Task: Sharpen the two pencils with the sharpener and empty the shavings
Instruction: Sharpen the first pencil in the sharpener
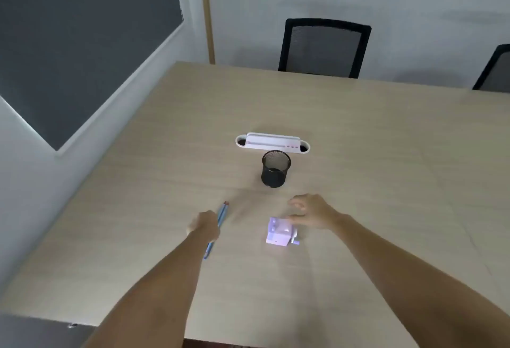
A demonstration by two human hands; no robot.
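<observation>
Room: pale walls, a dark panel [82,38] filling the upper left of the frame, a wooden strip [207,11] running up the wall beside it.
Desk: light wood-grain desk [358,154] spanning the middle and lower frame, with two black mesh chairs [324,49] at its far edge, one top centre and one cut off at the right edge.
Pencils: two blue pencils [222,214] lie side by side, left of centre, slanting from lower left to upper right, with reddish ends at the top; their middle is hidden under the left hand.
Left hand: the left hand [205,225] sits over the pencils, seen from the back; its fingers are curled under and out of sight, so I cannot tell if they grip the pencils or only cover them.
Sharpener: a lilac crank sharpener [278,233] stands on the desk, just right of the pencils, handle on its lower right side.
Right hand: the right hand [311,214] hovers just beside the sharpener's upper right, fingers [296,204] apart and loosely bent, holding nothing.
Mesh cup: a black mesh cup [276,169] stands upright above the hands, centre frame.
White holder: a long white holder [271,142] lies right behind the cup.
Writing: small pink marks on the holder, too blurred to read; no brand legible anywhere.
</observation>
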